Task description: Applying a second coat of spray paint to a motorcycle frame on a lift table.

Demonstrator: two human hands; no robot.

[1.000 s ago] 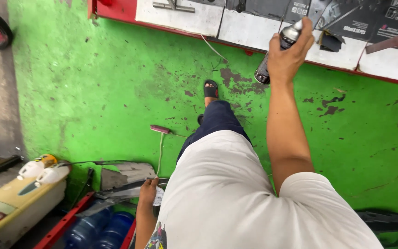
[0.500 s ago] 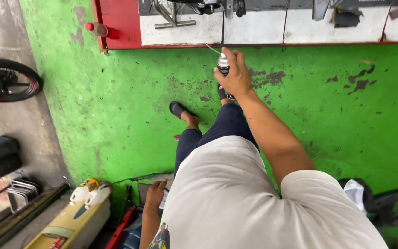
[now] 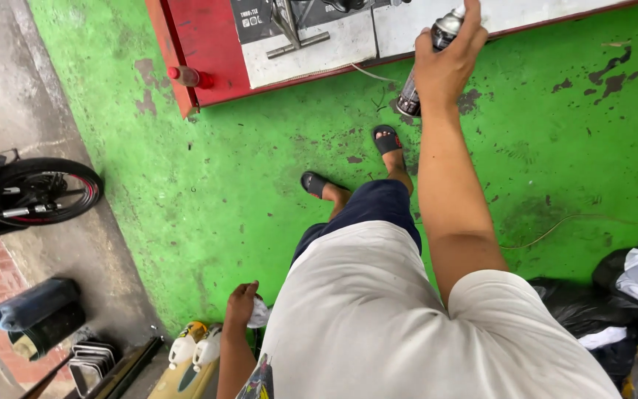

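Green painted floor (image 3: 223, 185) fills most of the frame, chipped to dark patches near the upper centre. Change since half a second ago: your right hand (image 3: 448, 63) has risen from mid-frame to the top edge, and the red-and-white platform (image 3: 201, 37) now sits at upper left instead of across the top. Reading: you are bringing the can up toward the platform's edge, though no spray is visible.

Right hand: fingers wrapped tight around a spray can (image 3: 426, 66), slim cylinder, dark glossy body, pale metallic cap end pointing up and right; index finger reaches over the top. The can lies at top centre-right, tilted, over the seam where the platform meets the floor.

Left hand (image 3: 241, 303): low, bottom centre-left, fingers curled on a crumpled white rag (image 3: 258, 314), soft cloth.

Other notes: your black sandals (image 3: 348, 159) stand on the floor at centre. White plastic bottles (image 3: 193, 346) with yellow caps, bottom left. Motorcycle wheel (image 3: 38, 193), black tyre with red rim, on rough grey concrete at left. Black plastic bags (image 3: 599, 295), glossy and creased, lower right.
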